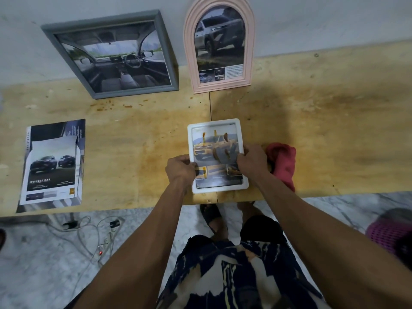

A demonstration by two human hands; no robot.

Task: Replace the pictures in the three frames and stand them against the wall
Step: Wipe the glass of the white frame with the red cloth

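Note:
A white rectangular frame [214,124] lies flat near the table's front edge, with a picture of a yellow car [208,148] showing in it. My left hand [180,167] grips its left edge. My right hand [252,161] grips the right edge, fingers curled over the picture. A grey frame [166,52] with a car-interior picture leans against the wall at the back left. Beside it a pink arched frame [189,52] with a silver truck picture also stands against the wall.
Loose car brochure pages [53,163] lie stacked at the table's left front. A red cloth [283,163] sits just right of my right hand. Below the wooden table [323,130], cables [89,230] lie on the marble floor and a pink basket [383,233] stands at the right.

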